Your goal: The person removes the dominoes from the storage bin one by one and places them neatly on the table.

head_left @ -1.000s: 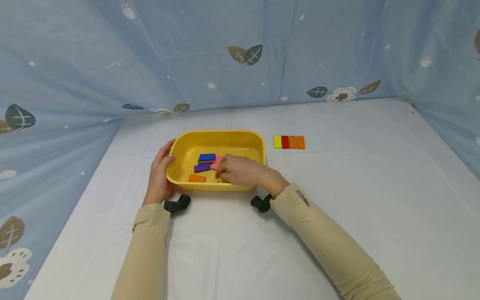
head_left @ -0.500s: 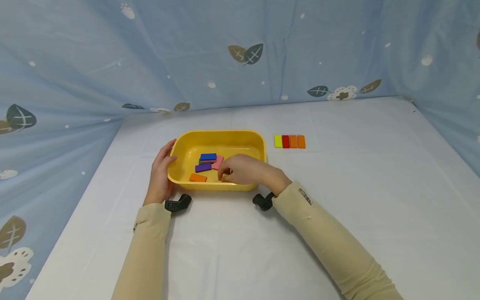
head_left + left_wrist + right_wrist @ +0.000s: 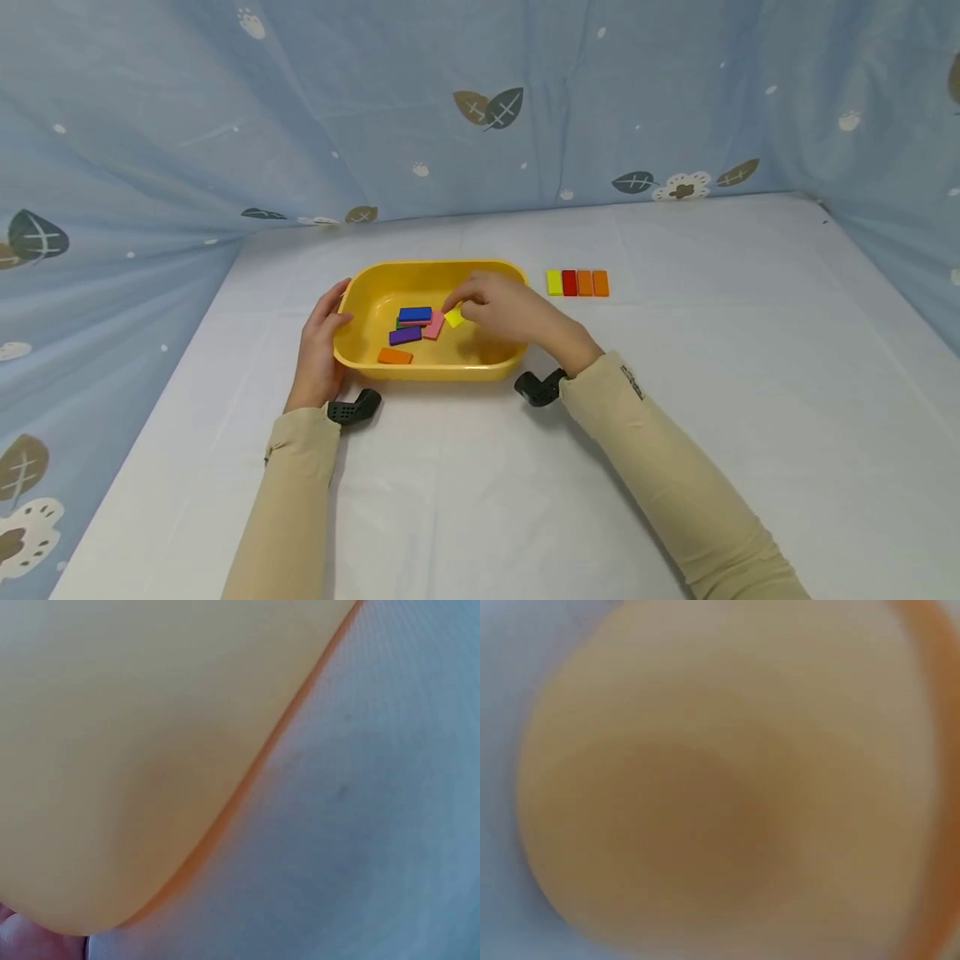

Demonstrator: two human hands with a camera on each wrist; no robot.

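My left hand [image 3: 318,350] holds the left end of a yellow plastic basin [image 3: 431,373], thumb over the rim and fingers along the outside. Inside the basin, my right hand [image 3: 506,308] pinches a yellow domino-like block [image 3: 454,317] by thumb and index finger. Just left of it lies a pink block [image 3: 433,327]. A blue block [image 3: 415,314] rests on top of others, with a green edge showing beneath. Nearer the front are a purple block [image 3: 405,336] and an orange block [image 3: 394,357]. Both wrist views show mostly the basin's blurred outer wall.
Right of the basin, a side-by-side row on the white cloth [image 3: 675,375] holds a yellow block [image 3: 554,283], a red block [image 3: 570,283] and two orange ones [image 3: 592,283]. A blue patterned curtain [image 3: 405,100] rises behind the table.
My right hand has moved from the basin's front wall toward the back and right, bringing up the yellow block. My left hand stays on the basin.
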